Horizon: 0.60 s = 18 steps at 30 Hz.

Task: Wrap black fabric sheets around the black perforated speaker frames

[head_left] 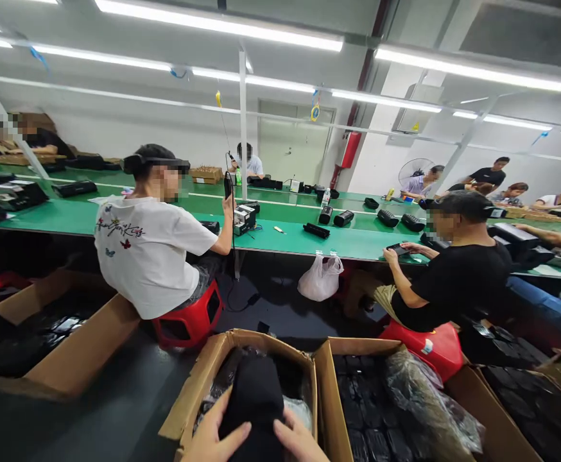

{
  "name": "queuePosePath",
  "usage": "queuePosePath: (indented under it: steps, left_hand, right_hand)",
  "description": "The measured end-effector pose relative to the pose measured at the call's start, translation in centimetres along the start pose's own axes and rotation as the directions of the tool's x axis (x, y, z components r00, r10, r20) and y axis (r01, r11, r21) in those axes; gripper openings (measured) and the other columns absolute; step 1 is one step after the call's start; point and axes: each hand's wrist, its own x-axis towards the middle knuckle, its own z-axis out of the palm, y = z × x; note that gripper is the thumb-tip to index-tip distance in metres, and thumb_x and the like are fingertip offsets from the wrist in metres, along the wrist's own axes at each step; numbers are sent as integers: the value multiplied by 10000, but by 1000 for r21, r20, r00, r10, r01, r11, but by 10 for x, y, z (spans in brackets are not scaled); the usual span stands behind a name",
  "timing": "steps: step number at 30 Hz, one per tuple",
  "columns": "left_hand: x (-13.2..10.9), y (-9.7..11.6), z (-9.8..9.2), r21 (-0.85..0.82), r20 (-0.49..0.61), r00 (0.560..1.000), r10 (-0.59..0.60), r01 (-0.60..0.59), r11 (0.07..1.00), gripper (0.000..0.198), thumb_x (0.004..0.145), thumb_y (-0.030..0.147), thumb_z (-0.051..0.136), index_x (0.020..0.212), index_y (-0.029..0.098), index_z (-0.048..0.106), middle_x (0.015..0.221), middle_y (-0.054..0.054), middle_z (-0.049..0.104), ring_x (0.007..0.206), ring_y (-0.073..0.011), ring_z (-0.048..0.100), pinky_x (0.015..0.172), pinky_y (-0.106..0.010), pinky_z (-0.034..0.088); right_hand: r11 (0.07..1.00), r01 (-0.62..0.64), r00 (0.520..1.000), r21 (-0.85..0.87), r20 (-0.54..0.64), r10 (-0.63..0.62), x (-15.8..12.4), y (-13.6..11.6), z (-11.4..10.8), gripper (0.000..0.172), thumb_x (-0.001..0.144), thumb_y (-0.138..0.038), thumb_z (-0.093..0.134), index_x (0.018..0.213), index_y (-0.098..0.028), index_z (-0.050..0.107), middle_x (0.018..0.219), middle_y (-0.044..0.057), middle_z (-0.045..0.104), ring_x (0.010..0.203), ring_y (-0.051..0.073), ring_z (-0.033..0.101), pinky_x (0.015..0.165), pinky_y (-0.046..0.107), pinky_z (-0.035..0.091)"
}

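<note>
A black, rounded, elongated item [254,398] is held between my two hands at the bottom middle; its exact kind cannot be made out. My left hand [215,433] grips its left side, with the thumb lying across the near face. On the opposite side, my right hand [300,439] presses its fingers against the edge. Directly beneath and beyond the item stands an open cardboard box [189,391] with clear plastic wrap and dark things inside. The item hides part of the box's contents.
To the right, another cardboard box [326,378] holds several wrapped black units. A long green workbench [280,240] crosses ahead, carrying black devices. Two people [146,250] sit at it on red stools [191,317]. A white plastic bag [321,279] hangs from the bench edge.
</note>
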Motion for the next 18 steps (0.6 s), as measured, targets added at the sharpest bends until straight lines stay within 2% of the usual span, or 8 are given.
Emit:
queuePosePath:
  steps: [3, 5, 7, 9, 12, 14, 16, 18]
  left_hand:
    - [26, 20, -30, -9, 11, 1000, 26, -26, 1000, 608, 632, 437, 622, 1173, 178, 526, 1184, -99, 576, 1143, -287, 471, 984, -428, 361]
    - [41, 34, -42, -21, 41, 999, 27, -26, 999, 644, 655, 443, 606, 1229, 187, 466, 1239, -100, 530, 1178, -287, 433, 982, -425, 362]
    - [54, 46, -44, -58, 120, 993, 15, -8, 998, 680, 672, 441, 597, 1276, 199, 400, 1297, -96, 473, 1206, -279, 400, 979, -411, 366]
    - [67, 50, -39, -133, 238, 971, -9, 41, 990, 724, 674, 439, 602, 1306, 199, 343, 1328, -100, 434, 1211, -271, 393, 974, -394, 372]
    - [86, 36, -24, -252, 386, 921, -58, 166, 953, 798, 647, 465, 629, 1320, 187, 304, 1322, -115, 437, 1177, -258, 431, 955, -363, 389]
    - [99, 14, -18, -300, 409, 906, -109, 246, 922, 864, 600, 517, 651, 1321, 197, 296, 1278, -128, 480, 1093, -258, 503, 892, -357, 437]
    - [109, -10, -19, -298, 346, 913, -214, 323, 898, 916, 568, 569, 647, 1329, 231, 266, 1212, -135, 530, 915, -252, 595, 746, -367, 501]
    - [120, -31, -29, -251, 202, 917, -343, 387, 887, 903, 578, 607, 612, 1329, 270, 240, 1155, -130, 559, 727, -224, 626, 592, -354, 514]
  right_hand:
    - [995, 59, 998, 85, 14, -60, 28, -15, 32, 552, 533, -375, 759, 1025, -203, 579, 976, 70, 656, 996, 257, 568, 891, 426, 384]
    - [991, 78, 996, 112, 26, -81, 39, -33, 44, 503, 561, -318, 751, 1016, -188, 580, 963, 69, 662, 949, 240, 591, 866, 402, 405]
    - [991, 86, 996, 100, 23, -89, 44, -51, 46, 484, 569, -291, 749, 1011, -185, 582, 957, 62, 665, 912, 225, 605, 844, 380, 421]
    - [991, 104, 995, 81, -6, -104, 47, -63, 38, 480, 579, -274, 745, 1021, -190, 581, 967, 56, 664, 892, 212, 611, 831, 361, 429]
    - [989, 127, 987, 72, -108, -119, 53, -61, 12, 471, 573, -262, 748, 1011, -195, 589, 955, 50, 668, 858, 207, 621, 806, 349, 443]
    - [987, 136, 972, 89, -207, -115, 65, -51, -6, 462, 556, -269, 756, 984, -192, 601, 915, 49, 676, 832, 215, 629, 787, 352, 453]
    - [981, 151, 943, 120, -314, -107, 84, -43, -23, 439, 539, -290, 761, 940, -187, 616, 885, 50, 682, 828, 224, 631, 778, 353, 460]
    - [972, 179, 911, 153, -398, -105, 110, -45, -39, 439, 535, -314, 759, 931, -186, 621, 885, 53, 681, 844, 231, 628, 777, 356, 464]
